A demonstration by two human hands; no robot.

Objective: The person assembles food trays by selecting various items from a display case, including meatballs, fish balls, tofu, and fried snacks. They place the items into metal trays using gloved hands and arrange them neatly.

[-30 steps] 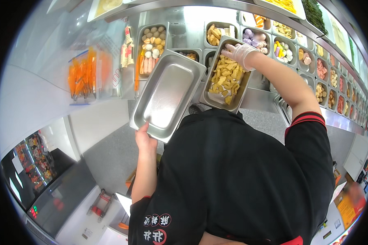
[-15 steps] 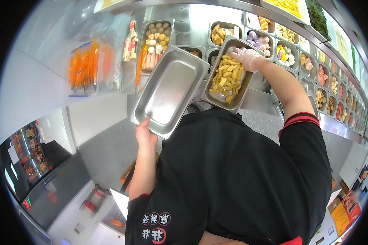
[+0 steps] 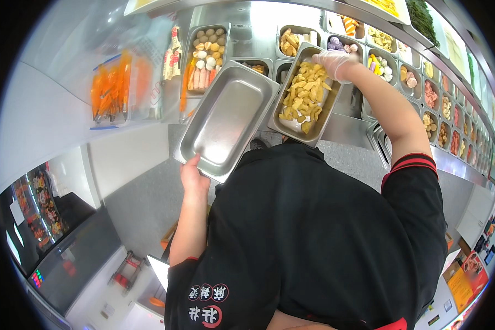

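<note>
My left hand (image 3: 194, 177) grips the near end of a bare steel pan (image 3: 225, 118), thumb over the rim. This pan is tilted and has nothing in it. Close by on its right, a second steel pan (image 3: 329, 113) contains wrinkled yellow food pieces (image 3: 304, 91) and juts past the counter's edge. Inside its far right corner is my right hand (image 3: 335, 63), in a clear plastic glove. Its fingers are curled down beside the pieces; the fingertips are hidden, so what they hold does not show.
Rows of steel food pans (image 3: 408, 80) fill the counter on the right. A pan of balls and sticks (image 3: 208, 55) stands beyond the bare pan. Orange-wrapped sticks in a clear bag (image 3: 111, 91) lie left, near a wrapped white-and-red packet (image 3: 172, 55).
My right hand has moved toward the far right corner of the food pan, uncovering more yellow pieces. My left hand keeps its hold on the bare pan. The view has shifted slightly.
</note>
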